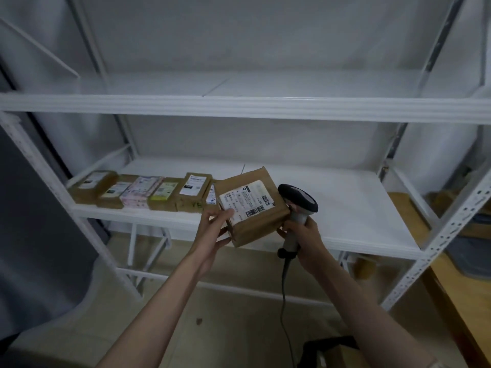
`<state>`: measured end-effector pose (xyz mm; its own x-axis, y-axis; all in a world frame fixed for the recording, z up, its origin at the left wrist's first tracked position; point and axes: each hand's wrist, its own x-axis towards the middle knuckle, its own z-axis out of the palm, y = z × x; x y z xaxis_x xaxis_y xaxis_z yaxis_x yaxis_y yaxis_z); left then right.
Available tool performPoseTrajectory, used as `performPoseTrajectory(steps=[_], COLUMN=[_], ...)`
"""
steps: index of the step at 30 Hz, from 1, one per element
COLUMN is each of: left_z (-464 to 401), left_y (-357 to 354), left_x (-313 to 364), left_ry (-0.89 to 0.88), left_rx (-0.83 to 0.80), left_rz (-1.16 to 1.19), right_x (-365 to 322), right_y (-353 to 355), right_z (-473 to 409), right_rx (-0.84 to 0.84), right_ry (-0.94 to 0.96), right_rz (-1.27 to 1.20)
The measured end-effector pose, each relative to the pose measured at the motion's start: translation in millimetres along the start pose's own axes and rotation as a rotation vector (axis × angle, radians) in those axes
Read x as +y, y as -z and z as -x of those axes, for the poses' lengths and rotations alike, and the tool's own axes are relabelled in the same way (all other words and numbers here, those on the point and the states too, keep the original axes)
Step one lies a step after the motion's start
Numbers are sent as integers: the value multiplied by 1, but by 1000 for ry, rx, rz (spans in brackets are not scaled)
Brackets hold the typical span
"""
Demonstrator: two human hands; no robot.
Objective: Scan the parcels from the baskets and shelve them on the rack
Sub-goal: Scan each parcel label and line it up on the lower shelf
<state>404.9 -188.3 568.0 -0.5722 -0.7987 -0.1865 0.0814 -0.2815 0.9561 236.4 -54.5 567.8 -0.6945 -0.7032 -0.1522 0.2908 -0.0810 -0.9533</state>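
Observation:
A brown cardboard parcel (253,205) with a white barcode label hangs tilted in front of the white rack's middle shelf (345,208). My left hand (215,229) grips its left lower corner, fingers on the label and thumb underneath. My right hand (305,240) grips the grey handle of a black-headed barcode scanner (297,199), which sits against the parcel's right side. The scanner's cable (284,288) hangs down toward the floor. Several parcels (143,191) lie in a row on the left part of the middle shelf.
The rack's upper shelf (239,107) runs across the view. A perforated upright (438,235) stands at the right, with a wooden surface (465,301) and a grey basket (473,256) beyond it. A dark container (329,351) with a box sits on the floor below.

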Motion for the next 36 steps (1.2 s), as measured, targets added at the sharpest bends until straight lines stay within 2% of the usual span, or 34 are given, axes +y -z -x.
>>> performPoseTrajectory(steps=[7,14,23,29,36], left_z=[-3,-8,-6,-2,1], left_y=[-2,-7,-10,-13,-22], left_x=[11,17,11,-4,-22], left_ry=[-45,-114,30,146,146], left_rx=[-117,-27,-144,-242,-218], left_rz=[-125,-191,-403,-411,-453], right_x=[-11,-17,-23,-24,-18], right_y=[16,21,36,47,57], right_z=[-16,-28,-33,-35,-37], right_rx=[-51,-41,-27,-60,-46], right_ry=[47,59,112,109,81], right_rz=[-16,-85,0,11,28])
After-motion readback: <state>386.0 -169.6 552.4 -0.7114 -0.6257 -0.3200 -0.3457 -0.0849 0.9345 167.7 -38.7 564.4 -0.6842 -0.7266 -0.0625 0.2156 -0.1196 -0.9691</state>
